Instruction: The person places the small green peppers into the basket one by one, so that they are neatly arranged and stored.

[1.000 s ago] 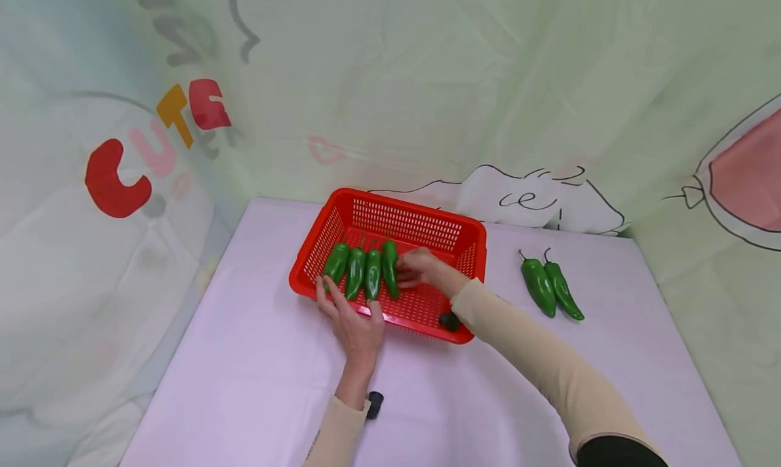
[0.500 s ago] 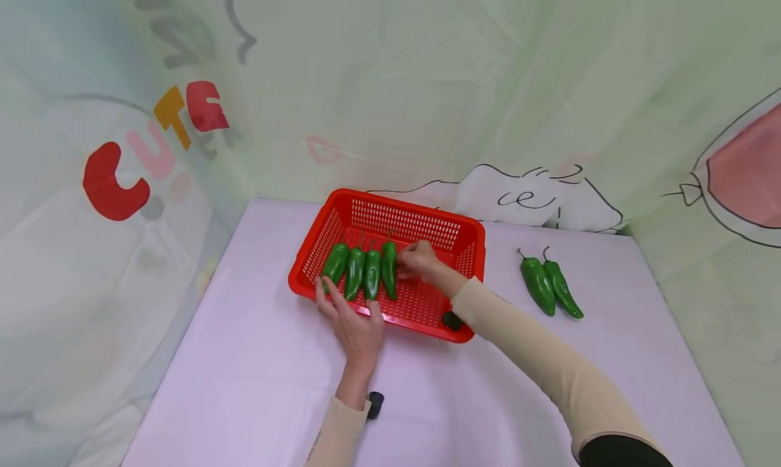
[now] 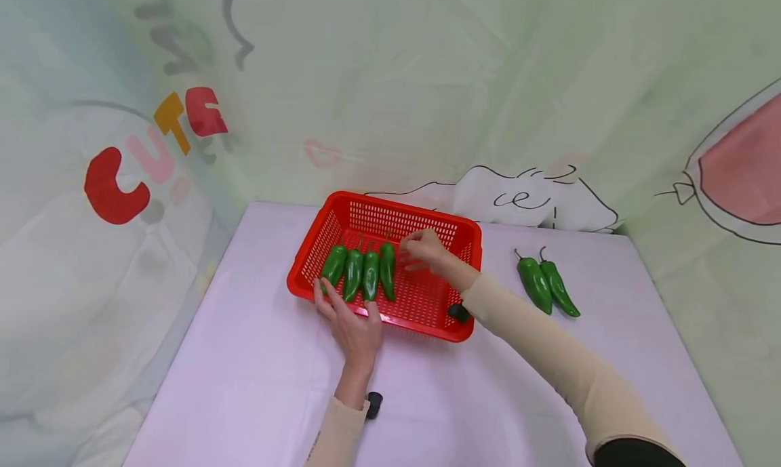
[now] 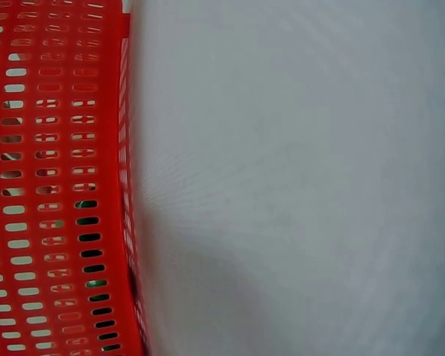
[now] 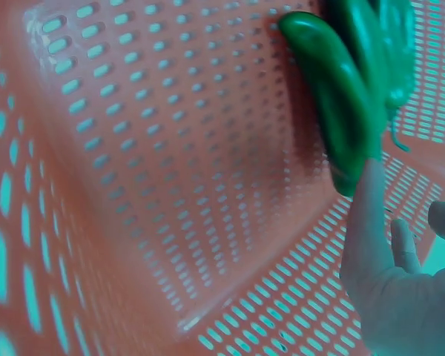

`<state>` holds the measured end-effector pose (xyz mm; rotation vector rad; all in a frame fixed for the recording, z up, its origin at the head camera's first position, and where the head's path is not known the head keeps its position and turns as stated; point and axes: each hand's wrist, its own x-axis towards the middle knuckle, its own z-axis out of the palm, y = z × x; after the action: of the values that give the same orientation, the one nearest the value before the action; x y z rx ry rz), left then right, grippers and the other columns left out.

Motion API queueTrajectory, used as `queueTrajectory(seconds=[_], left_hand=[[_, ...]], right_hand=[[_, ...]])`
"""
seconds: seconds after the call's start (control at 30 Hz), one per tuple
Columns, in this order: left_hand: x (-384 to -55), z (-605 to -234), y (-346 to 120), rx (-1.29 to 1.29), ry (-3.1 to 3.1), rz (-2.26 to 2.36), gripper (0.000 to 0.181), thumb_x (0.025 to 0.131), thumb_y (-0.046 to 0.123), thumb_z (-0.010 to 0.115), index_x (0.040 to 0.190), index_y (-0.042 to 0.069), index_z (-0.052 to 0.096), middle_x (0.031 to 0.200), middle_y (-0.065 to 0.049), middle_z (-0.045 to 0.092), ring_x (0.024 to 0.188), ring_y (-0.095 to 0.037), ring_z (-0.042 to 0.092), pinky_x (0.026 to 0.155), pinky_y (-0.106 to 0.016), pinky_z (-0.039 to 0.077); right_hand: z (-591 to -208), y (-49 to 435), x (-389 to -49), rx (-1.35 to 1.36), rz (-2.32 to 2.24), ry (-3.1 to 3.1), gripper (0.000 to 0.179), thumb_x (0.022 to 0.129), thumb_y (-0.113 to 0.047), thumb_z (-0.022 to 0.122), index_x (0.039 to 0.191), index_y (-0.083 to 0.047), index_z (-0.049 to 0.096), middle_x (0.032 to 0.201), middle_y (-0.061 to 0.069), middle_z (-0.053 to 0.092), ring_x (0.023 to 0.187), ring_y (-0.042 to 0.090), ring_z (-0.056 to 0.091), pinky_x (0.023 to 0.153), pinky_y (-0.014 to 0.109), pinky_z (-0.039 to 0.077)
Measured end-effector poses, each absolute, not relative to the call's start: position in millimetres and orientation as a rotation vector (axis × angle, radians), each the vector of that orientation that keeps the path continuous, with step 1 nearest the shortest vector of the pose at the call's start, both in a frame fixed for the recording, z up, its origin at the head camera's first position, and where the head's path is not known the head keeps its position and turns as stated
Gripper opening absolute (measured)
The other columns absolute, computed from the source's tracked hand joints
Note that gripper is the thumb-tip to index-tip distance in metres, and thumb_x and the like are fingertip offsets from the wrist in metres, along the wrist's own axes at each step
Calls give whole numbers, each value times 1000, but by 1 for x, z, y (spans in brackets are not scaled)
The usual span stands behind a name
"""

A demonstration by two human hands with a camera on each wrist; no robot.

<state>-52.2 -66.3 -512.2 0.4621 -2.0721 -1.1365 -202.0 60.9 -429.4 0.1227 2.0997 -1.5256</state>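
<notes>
Several green chili peppers [image 3: 370, 276] lie side by side in the left part of a red perforated plastic basket [image 3: 427, 318]. My left hand [image 3: 354, 328] grips the basket's near rim, its fingers over the edge by the leftmost pepper and its thumb further right on the rim. Inside the basket, my right hand [image 3: 425, 250] hovers just right of the rightmost pepper [image 3: 387, 270], fingers apart and holding nothing. In the right wrist view a finger [image 5: 367, 215] overlaps the end of that pepper [image 5: 334, 96]. Only the basket's outer wall [image 4: 59, 178] and tabletop show in the left wrist view.
Two more green chili peppers [image 3: 545, 284] lie together on the pale lilac tabletop [image 3: 256, 358], right of the basket. A printed cloth backdrop [image 3: 390, 80] rises behind the table and along its sides.
My right hand has drawn away from the rightmost pepper, up and slightly right, with its fingers spreading. My left hand stays on the near rim, and the peppers keep their row.
</notes>
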Motion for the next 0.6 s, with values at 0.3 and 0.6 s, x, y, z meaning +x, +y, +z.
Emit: queueTrajectory(seconds=[0.3, 0.6], left_hand=[[-54, -514, -67, 463, -2046, -1090, 92, 77, 11, 64, 156, 1, 19, 156, -19, 16, 144, -32, 20, 99, -50, 42], [-54, -515, -66, 442, -2056, -1095, 92, 78, 12, 63, 157, 2, 16, 155, -22, 16, 144, -32, 19, 100, -51, 41]], right_hand=[[-407, 75, -203, 89, -1523, 2039, 42, 100, -12, 51, 135, 10, 47, 137, 31, 50, 121, 46, 54, 94, 54, 48], [-397, 95, -204, 70, -1512, 2069, 44, 100, -13, 51, 138, 9, 46, 136, 29, 52, 120, 45, 55, 96, 54, 47]])
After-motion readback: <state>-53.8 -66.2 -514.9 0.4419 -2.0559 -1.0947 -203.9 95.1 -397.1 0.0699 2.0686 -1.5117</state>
